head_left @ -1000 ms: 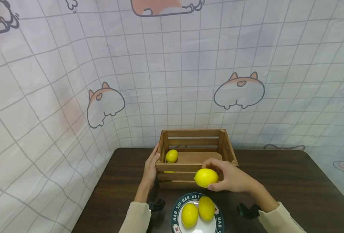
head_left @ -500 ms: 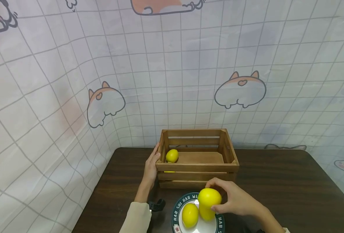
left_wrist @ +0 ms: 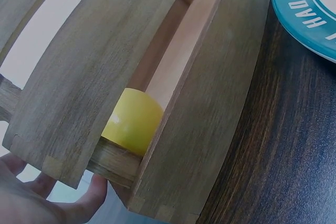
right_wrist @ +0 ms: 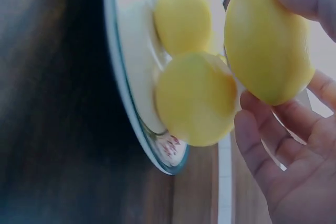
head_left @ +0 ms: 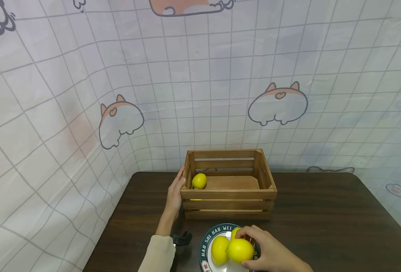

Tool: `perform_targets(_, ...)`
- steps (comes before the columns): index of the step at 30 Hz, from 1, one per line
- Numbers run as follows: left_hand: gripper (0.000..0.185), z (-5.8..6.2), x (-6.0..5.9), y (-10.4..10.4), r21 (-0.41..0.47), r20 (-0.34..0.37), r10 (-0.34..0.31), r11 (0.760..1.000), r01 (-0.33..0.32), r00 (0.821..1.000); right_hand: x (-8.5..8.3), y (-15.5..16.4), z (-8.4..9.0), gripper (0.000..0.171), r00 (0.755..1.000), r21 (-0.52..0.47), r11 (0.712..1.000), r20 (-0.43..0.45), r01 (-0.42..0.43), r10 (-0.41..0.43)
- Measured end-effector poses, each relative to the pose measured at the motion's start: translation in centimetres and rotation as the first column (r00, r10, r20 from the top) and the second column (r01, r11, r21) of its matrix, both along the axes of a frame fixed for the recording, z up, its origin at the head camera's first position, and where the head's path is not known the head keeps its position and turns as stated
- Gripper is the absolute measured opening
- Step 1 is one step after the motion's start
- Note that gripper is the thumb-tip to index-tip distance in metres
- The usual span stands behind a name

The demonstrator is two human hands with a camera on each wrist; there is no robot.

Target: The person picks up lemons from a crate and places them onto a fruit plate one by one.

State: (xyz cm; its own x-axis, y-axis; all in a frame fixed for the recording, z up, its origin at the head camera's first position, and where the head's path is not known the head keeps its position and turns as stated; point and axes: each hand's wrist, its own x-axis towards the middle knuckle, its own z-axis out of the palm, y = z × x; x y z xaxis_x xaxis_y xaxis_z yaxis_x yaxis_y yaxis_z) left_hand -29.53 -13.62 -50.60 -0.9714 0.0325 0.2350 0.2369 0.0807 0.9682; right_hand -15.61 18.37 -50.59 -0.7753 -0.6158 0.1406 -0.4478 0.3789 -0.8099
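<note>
Our left hand lay flat against the left wall of the wooden crate, fingers relaxed, keeping it from sliding. One lemon sat in its far-left corner. Our right hand gripped another lemon over the near plate, touching two more. Best to lift straight up so those wouldn't roll.

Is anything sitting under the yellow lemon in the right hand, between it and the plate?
Yes. The right hand holds the yellow lemon over the teal-rimmed white plate, where two other yellow lemons already lie directly beneath and beside it.
</note>
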Motion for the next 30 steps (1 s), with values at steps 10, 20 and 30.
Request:
perform_targets(10,0.052,-0.3,-0.2,0.0,0.0,-0.008,0.0,1.0,0.0,1.0,1.1,-0.3,-1.3,0.053,0.998,-0.011,1.0,-0.053,-0.023,0.022)
perform_targets(20,0.051,-0.2,-0.2,-0.1,0.011,-0.003,-0.011,1.0,0.011,1.0,1.7,-0.9,-1.9,0.054,0.998,-0.009,0.999,-0.047,-0.042,0.042)
perform_targets(30,0.054,-0.4,-0.3,-0.1,0.01,-0.006,-0.013,1.0,0.013,1.0,2.3,-0.8,-1.9,0.049,0.998,0.051,0.998,0.048,-0.03,0.028)
